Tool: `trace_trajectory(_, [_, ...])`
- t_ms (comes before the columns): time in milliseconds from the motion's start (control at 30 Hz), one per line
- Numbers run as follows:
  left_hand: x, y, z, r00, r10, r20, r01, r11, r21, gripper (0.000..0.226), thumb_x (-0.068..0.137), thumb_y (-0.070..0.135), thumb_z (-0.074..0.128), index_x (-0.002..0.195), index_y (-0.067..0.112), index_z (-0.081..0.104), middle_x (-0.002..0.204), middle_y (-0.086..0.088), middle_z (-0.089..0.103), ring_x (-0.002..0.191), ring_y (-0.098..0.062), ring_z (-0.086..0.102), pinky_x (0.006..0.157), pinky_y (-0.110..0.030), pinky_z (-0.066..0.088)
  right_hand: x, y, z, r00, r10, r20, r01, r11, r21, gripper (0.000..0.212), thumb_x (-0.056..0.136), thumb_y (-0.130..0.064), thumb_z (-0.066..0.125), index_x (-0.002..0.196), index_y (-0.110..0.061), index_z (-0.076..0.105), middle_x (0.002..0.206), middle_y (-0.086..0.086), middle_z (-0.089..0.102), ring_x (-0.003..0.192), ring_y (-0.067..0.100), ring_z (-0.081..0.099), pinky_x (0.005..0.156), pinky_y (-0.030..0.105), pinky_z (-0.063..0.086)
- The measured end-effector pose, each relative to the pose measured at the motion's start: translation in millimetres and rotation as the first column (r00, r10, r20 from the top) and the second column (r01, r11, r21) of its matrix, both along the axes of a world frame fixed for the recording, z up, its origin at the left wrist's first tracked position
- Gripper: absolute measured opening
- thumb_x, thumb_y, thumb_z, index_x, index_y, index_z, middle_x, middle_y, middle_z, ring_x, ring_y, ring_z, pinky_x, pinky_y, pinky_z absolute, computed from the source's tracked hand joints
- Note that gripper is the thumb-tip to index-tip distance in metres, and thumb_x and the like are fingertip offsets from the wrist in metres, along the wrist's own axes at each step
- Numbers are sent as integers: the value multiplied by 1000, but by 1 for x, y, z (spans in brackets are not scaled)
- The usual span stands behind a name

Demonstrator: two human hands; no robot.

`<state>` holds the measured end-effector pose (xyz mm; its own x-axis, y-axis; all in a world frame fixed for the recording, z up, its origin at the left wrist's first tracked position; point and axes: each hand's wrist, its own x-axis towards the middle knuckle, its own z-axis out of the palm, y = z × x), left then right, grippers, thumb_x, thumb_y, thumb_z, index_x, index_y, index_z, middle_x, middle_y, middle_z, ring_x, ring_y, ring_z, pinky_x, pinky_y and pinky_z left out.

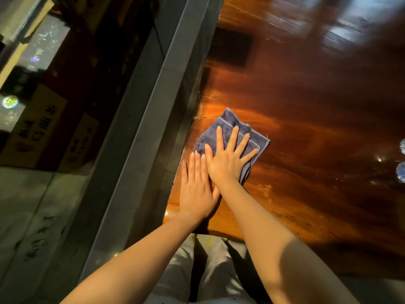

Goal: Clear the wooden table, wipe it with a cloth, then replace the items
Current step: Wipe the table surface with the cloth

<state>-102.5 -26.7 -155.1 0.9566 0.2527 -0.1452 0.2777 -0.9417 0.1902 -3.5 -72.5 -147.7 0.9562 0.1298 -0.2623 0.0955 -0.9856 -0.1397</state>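
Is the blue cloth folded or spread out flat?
Folded. The blue cloth shows several stacked hemmed edges at its right side, and the right hand presses flat on it.

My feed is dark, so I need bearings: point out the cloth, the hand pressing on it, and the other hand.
cloth (pixel 221 126): head view, on its bare far corner.
right hand (pixel 228 160): head view, on the back of the hand, flat on the cloth.
left hand (pixel 196 189): head view, on the back of the hand, flat on the table.

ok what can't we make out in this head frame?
- Shiny objects at the right edge: cropped by the frame, blurred.
- Table far end: motion blur.
- Surface under the cloth: covered by it and the right hand.
- Table's near-left edge: hidden by the left hand.
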Motion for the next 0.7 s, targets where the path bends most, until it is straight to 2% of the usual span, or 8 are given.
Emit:
trace_trajectory(167, [-6, 0, 4, 999, 38, -3, -38, 999, -26, 83, 92, 61, 16, 149, 2, 11, 157, -18, 16, 147, -29, 9, 119, -45, 7, -5, 7, 1, 999, 41, 0, -41, 999, -9, 66, 91, -64, 8, 149, -36, -8, 161, 9, -8, 145, 41, -11, 109, 71, -5])
trace_trajectory(267, [-11, -1, 4, 998, 57, -10, -57, 998, -35, 84, 91, 62, 13, 149, 1, 10, 157, -20, 16, 147, -30, 8, 120, -45, 11, -10, 8, 2, 997, 77, -1, -77, 997, -1, 66, 91, -64, 9, 148, -37, -8, 161, 8, -8, 145, 40, -12, 109, 70, -7])
trace_trajectory(467, [-26, -6, 0, 997, 79, -6, -79, 997, -2, 87, 90, 59, 33, 149, 2, 5, 157, -20, 14, 147, -32, 5, 119, -48, 14, -29, -2, 7, 976, 217, 23, -218, 974, 60, 61, 94, -59, 14, 149, -38, -2, 161, 6, -5, 146, 38, -10, 112, 67, -5])
trace_trajectory(567, [-31, -7, -1, 998, 66, -4, -66, 998, 16, 88, 89, 61, 33, 150, 6, 2, 157, -20, 13, 147, -33, 1, 119, -50, 8, -40, -17, 9, 953, 299, 52, -303, 950, 76, 58, 96, -56, 18, 149, -39, 3, 162, 4, 0, 147, 36, -5, 113, 65, -3])
trace_trajectory(700, [-34, -10, 1, 999, 27, -21, -26, 998, 57, 88, 87, 66, 29, 151, 10, 9, 158, -19, 13, 147, -35, 0, 119, -49, -1, -46, -37, 9, 949, 307, 72, -313, 944, 100, 57, 95, -55, 22, 148, -41, 10, 161, 1, 9, 148, 34, 2, 114, 64, 3])
